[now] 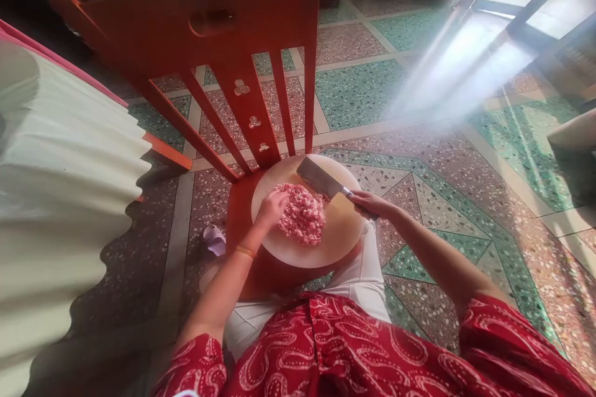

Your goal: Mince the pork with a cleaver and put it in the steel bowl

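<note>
**Cleaver at the mince's far-right edge**

We grip the cleaver (320,178) handle in our closed right hand (367,201); its blade runs long toward the board's far-left edge, touching the minced meat (302,217). That 1 heap sits mid-board on the round cutting board (339,242). Our left hand (272,208), fingers loosely curled, rests on the mince's left side, nearer it.
</note>
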Demonstrator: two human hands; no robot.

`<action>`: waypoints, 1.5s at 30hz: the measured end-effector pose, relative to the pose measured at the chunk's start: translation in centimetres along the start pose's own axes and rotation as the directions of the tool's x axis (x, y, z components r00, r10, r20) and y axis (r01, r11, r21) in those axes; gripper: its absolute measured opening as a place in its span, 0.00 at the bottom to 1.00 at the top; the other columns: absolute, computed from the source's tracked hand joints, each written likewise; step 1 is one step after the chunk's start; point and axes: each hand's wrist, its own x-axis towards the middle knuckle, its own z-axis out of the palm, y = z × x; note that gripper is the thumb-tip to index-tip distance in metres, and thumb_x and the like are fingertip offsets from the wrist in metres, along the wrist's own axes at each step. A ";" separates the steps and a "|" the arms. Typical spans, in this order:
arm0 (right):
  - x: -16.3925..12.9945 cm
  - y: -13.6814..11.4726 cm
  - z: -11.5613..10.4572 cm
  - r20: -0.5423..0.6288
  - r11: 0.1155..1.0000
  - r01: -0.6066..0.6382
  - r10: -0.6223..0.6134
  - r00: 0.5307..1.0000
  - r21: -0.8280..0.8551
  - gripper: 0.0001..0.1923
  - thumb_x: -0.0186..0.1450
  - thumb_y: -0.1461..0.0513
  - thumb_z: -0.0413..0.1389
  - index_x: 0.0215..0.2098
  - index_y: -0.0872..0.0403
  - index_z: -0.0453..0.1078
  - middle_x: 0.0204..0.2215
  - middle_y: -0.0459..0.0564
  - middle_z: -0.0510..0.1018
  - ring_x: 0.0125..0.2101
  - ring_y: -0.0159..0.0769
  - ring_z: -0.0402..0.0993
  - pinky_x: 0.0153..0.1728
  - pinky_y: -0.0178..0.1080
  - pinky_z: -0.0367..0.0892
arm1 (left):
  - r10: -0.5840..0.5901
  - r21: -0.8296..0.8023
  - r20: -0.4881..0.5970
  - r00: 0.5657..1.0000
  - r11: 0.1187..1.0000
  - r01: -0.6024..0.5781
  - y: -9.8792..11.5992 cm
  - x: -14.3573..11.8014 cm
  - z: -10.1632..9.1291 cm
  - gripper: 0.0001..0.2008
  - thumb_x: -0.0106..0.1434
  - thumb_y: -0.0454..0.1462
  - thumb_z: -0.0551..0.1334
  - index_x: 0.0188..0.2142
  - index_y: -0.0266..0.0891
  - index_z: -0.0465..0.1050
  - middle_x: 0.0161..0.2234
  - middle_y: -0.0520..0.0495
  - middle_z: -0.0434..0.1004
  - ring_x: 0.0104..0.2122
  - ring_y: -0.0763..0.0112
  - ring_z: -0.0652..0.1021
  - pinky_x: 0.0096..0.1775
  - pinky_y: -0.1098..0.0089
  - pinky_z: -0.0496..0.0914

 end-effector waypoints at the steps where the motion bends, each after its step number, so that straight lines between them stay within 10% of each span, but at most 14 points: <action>1: 0.7 -0.2 -0.6 0.020 0.999 -0.001 0.002 1.000 -0.051 0.22 0.65 0.48 0.53 0.51 0.53 0.65 0.16 0.38 0.66 0.12 0.24 0.60 0.11 0.26 0.55 | 0.044 0.032 0.006 0.999 0.998 -0.045 0.6 -0.8 0.6 0.13 0.63 0.38 0.55 0.41 0.39 0.77 0.44 0.43 0.79 0.49 0.64 0.75 0.58 0.59 0.65; 6: 5.2 -2.8 -1.9 -0.060 0.930 0.045 -0.072 0.996 -0.364 0.20 0.65 0.51 0.55 0.51 0.52 0.68 0.14 0.37 0.64 0.10 0.23 0.57 0.11 0.27 0.53 | 0.027 0.076 -0.180 0.983 0.997 -0.013 1.2 -4.2 1.1 0.14 0.65 0.36 0.52 0.44 0.39 0.74 0.45 0.43 0.78 0.48 0.65 0.75 0.55 0.60 0.68; 12: 9.0 -7.9 0.4 0.132 0.762 0.276 -0.247 0.960 -0.586 0.17 0.63 0.54 0.55 0.46 0.54 0.74 0.14 0.38 0.65 0.12 0.22 0.56 0.16 0.29 0.53 | -0.148 0.042 -0.384 0.912 0.983 0.177 0.9 -8.1 0.3 0.14 0.66 0.38 0.51 0.42 0.40 0.74 0.40 0.43 0.79 0.42 0.65 0.77 0.49 0.62 0.71; 17: 4.3 -9.7 0.8 0.265 0.310 0.465 -0.515 0.815 -0.829 0.16 0.63 0.58 0.55 0.48 0.46 0.75 0.29 0.45 0.79 0.23 0.26 0.64 0.24 0.31 0.53 | -0.285 -0.099 -0.532 0.797 0.956 0.276 1.1 -10.5 0.1 0.14 0.67 0.41 0.50 0.41 0.40 0.72 0.40 0.42 0.78 0.42 0.66 0.77 0.49 0.63 0.71; 22: -4.1 -5.6 3.1 0.286 0.085 0.368 -0.477 0.831 -0.926 0.22 0.68 0.60 0.51 0.60 0.39 0.65 0.30 0.50 0.78 0.21 0.27 0.64 0.23 0.33 0.48 | -0.354 -0.173 -0.577 0.736 0.934 0.314 0.4 -10.6 0.6 0.14 0.67 0.41 0.48 0.41 0.40 0.69 0.39 0.43 0.77 0.41 0.69 0.77 0.47 0.67 0.71; 28: -9.7 1.5 8.6 0.058 0.290 0.217 -0.471 0.880 -0.932 0.24 0.69 0.59 0.48 0.63 0.43 0.60 0.33 0.52 0.78 0.26 0.34 0.73 0.26 0.33 0.61 | -0.385 -0.250 -0.553 0.739 0.923 0.293 -0.2 -9.1 1.2 0.15 0.67 0.42 0.47 0.42 0.38 0.69 0.36 0.43 0.76 0.37 0.69 0.77 0.43 0.68 0.72; 32: -12.3 0.5 11.5 -0.134 0.566 0.340 -0.635 0.760 -0.751 0.26 0.70 0.59 0.44 0.66 0.49 0.56 0.47 0.54 0.77 0.43 0.41 0.76 0.41 0.38 0.70 | -0.339 -0.215 -0.544 0.768 0.941 0.263 -0.7 -8.5 1.7 0.15 0.67 0.42 0.47 0.43 0.39 0.69 0.37 0.43 0.76 0.38 0.68 0.77 0.42 0.68 0.72; 38: -12.2 -3.9 14.7 -0.272 0.573 0.413 -0.761 0.589 -0.708 0.28 0.70 0.56 0.42 0.67 0.54 0.53 0.51 0.59 0.74 0.47 0.43 0.74 0.47 0.43 0.70 | -0.394 -0.249 -0.575 0.717 0.919 0.305 -1.4 -7.9 3.4 0.14 0.66 0.39 0.47 0.40 0.38 0.69 0.33 0.45 0.76 0.33 0.70 0.76 0.40 0.69 0.71; 45: -8.4 0.6 15.9 -0.265 0.705 0.084 -0.371 0.890 -0.704 0.27 0.68 0.61 0.46 0.65 0.48 0.57 0.36 0.52 0.82 0.36 0.42 0.79 0.38 0.40 0.73 | -0.302 -0.142 -0.571 0.763 0.952 0.271 -1.3 -8.0 3.8 0.14 0.66 0.38 0.48 0.41 0.37 0.70 0.42 0.40 0.77 0.43 0.65 0.77 0.47 0.66 0.69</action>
